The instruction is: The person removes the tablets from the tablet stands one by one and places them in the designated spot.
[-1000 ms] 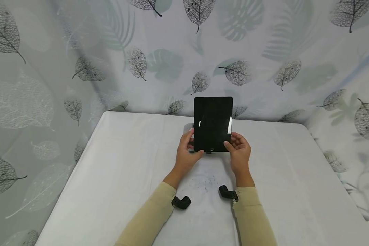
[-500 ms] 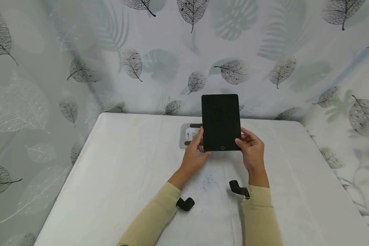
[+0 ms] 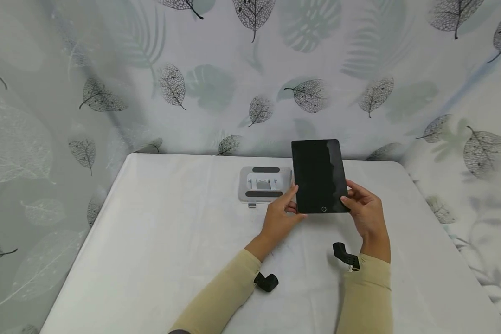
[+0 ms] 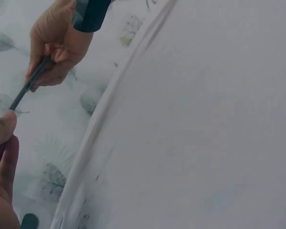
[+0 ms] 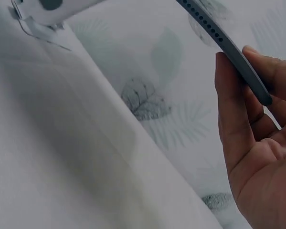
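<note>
**A:** Where are the hands just now?

**B:** Both are on the tablet [image 3: 319,176]. The left hand [image 3: 280,218] pinches its lower left corner, thumb in front and fingers behind. The right hand [image 3: 365,214] cups the lower right edge; in the right wrist view its thumb lies along the thin edge of the tablet [image 5: 224,43] and the fingers curl behind it.

**A:** And the tablet itself?

**B:** Held up off the table [image 3: 158,241], nearly upright, dark screen towards the person, home button at the bottom between the two hands. It is not resting on anything.

**A:** What lies around the hands?

**B:** Just beyond the left hand, to its left, a grey stand [image 3: 264,184] lies on the table with two dark pads showing. It is apart from the tablet. A leaf-printed curtain [image 3: 234,69] hangs behind the table.

**A:** How would you handle the tablet well from here?

**B:** My judgement: the grip is low and the slab is tall, so it could tip forward. I would keep both thumbs on the bezel, not the glass, and hold the bottom edge level. If it goes down, let the bottom edge meet the surface first and keep the fingers behind until it sits steady.

**A:** Any risk?

**B:** The glossy face looks slippery; a pinch on one corner alone seems thin.
</note>
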Demonstrator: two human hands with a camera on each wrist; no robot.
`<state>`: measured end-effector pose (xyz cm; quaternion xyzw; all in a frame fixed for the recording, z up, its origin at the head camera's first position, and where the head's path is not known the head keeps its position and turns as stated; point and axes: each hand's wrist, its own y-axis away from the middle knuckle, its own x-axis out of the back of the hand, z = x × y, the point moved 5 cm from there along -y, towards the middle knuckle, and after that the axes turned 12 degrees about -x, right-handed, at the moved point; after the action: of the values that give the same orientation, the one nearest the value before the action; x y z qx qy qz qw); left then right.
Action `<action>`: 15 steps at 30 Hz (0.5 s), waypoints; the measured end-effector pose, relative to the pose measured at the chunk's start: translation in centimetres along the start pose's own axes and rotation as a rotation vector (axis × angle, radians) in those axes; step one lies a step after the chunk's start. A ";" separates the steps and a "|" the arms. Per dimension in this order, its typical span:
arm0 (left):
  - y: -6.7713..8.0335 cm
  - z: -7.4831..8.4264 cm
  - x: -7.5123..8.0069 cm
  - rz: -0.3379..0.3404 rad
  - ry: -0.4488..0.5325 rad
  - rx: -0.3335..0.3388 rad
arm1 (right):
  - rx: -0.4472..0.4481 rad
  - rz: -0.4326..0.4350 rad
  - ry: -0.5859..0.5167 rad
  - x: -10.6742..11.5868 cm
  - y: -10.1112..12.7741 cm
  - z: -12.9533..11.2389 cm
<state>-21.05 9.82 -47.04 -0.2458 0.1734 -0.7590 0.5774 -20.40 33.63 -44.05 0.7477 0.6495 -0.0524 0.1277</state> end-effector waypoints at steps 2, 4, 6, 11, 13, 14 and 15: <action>0.3 -0.4 -0.7 0.011 0.049 0.041 | -0.028 0.008 -0.010 0.7 0.0 0.3; 0.4 -0.8 -1.3 0.025 0.081 0.090 | -0.063 0.021 -0.003 1.2 0.0 0.8; 0.6 -1.3 -1.7 0.037 0.079 0.144 | -0.103 0.037 0.020 1.6 -0.2 1.4; 0.8 -2.5 -2.3 0.020 0.068 0.267 | -0.200 0.087 0.063 2.5 -0.7 3.0; 0.9 -2.8 -2.4 0.006 0.064 0.309 | -0.225 0.122 0.088 2.8 -1.0 3.4; 0.9 -3.0 -2.4 0.002 0.058 0.322 | -0.231 0.141 0.114 2.9 -1.1 3.6; 0.9 -3.2 -2.5 -0.003 0.043 0.335 | -0.238 0.159 0.148 3.0 -1.2 3.8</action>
<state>-21.65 11.89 -50.57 -0.1303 0.0564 -0.7833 0.6052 -20.81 35.66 -48.55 0.7782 0.5975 0.0906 0.1709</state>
